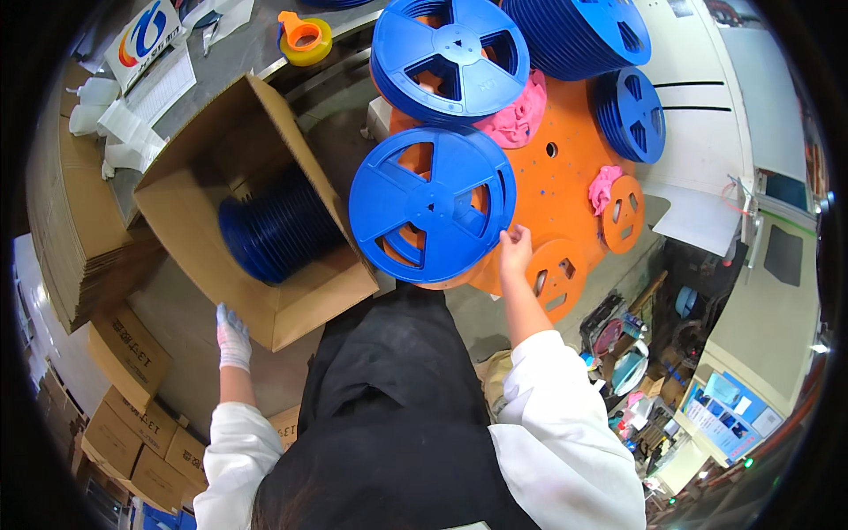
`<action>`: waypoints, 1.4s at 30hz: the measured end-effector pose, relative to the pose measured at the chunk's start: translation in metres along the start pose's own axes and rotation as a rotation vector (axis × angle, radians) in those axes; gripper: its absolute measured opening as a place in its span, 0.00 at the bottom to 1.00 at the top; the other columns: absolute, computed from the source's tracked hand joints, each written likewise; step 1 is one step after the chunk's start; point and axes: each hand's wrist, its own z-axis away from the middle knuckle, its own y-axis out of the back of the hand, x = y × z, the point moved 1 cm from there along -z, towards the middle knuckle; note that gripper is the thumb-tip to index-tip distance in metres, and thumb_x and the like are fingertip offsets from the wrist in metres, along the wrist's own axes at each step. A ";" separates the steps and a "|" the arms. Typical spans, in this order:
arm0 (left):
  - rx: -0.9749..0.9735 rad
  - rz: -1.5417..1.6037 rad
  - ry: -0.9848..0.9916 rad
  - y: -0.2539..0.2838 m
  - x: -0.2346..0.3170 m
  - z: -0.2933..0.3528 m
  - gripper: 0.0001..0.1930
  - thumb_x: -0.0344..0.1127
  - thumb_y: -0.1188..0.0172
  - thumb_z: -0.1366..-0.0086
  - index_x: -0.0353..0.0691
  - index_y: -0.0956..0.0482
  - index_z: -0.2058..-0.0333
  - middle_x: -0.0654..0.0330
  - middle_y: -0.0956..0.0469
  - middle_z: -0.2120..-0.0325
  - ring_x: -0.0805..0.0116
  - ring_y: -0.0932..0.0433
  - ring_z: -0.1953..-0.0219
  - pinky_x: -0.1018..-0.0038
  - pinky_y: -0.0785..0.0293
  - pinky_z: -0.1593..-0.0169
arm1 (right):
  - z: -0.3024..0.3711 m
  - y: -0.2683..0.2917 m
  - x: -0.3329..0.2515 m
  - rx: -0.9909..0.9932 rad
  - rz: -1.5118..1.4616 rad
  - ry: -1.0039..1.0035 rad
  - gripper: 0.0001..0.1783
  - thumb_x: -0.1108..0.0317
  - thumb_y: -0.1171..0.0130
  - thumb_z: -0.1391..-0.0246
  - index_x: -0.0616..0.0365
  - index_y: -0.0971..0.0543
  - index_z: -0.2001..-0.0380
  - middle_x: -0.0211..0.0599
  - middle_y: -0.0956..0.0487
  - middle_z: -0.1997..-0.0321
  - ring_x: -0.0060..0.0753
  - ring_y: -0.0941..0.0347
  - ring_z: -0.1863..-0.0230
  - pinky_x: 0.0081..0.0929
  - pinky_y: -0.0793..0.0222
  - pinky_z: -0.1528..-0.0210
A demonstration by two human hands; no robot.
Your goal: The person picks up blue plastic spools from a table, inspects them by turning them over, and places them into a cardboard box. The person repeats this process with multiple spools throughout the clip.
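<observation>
My left hand (233, 341), in a pale glove, lies against the near left edge of an open cardboard box (329, 311) with its fingers stretched out. Inside the box, a row of blue plastic reels (281, 225) stands on edge, packed side by side. My right hand (516, 253) has its thumb and fingers closed on the right rim of a blue reel (406, 187). That reel tops a short stack by the near left edge of an orange table (565, 132). How many reels the fingers take in is hidden.
More stacked blue reels (459, 44) stand farther back, with another group (638, 115) at right. Pink cloth (517, 115) lies between stacks. Orange discs (558, 274) sit at the table's near right. A tape roll (306, 40) rests on the grey bench; cartons (132, 353) are stacked at left.
</observation>
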 end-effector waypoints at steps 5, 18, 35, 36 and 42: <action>-0.008 -0.016 0.097 0.013 -0.033 0.010 0.45 0.63 0.51 0.35 0.46 0.57 0.28 0.53 0.60 0.27 0.53 0.61 0.26 0.61 0.65 0.28 | -0.035 -0.026 0.003 -0.201 -0.261 -0.272 0.18 0.71 0.31 0.52 0.60 0.26 0.59 0.34 0.24 0.65 0.28 0.28 0.67 0.27 0.29 0.63; -0.249 -0.106 0.067 -0.058 -0.026 0.040 0.38 0.58 0.46 0.34 0.47 0.44 0.32 0.50 0.46 0.31 0.49 0.48 0.30 0.57 0.52 0.30 | -0.013 -0.029 -0.015 -0.357 -0.497 -0.419 0.13 0.77 0.35 0.48 0.57 0.28 0.62 0.37 0.23 0.68 0.31 0.25 0.65 0.30 0.28 0.61; -1.201 -0.333 -0.388 -0.253 0.077 0.258 0.25 0.48 0.50 0.28 0.36 0.30 0.41 0.53 0.25 0.46 0.62 0.24 0.46 0.67 0.30 0.42 | 0.201 0.145 -0.214 -0.283 -0.696 0.310 0.12 0.76 0.43 0.40 0.66 0.23 0.53 0.35 0.20 0.58 0.23 0.24 0.56 0.22 0.29 0.50; -1.186 -0.374 -0.354 -0.263 0.085 0.282 0.24 0.48 0.49 0.28 0.37 0.30 0.41 0.54 0.24 0.48 0.64 0.24 0.47 0.68 0.30 0.43 | 0.212 0.147 -0.221 -0.265 -0.660 0.378 0.12 0.76 0.43 0.40 0.66 0.23 0.53 0.34 0.20 0.58 0.22 0.24 0.55 0.22 0.29 0.49; -1.193 -0.104 -0.256 -0.266 0.115 0.349 0.19 0.38 0.40 0.32 0.41 0.30 0.46 0.61 0.21 0.56 0.71 0.21 0.56 0.73 0.23 0.51 | 0.265 0.158 -0.263 -0.205 -0.189 1.019 0.22 0.78 0.36 0.51 0.65 0.22 0.50 0.54 0.21 0.52 0.48 0.21 0.52 0.32 0.25 0.48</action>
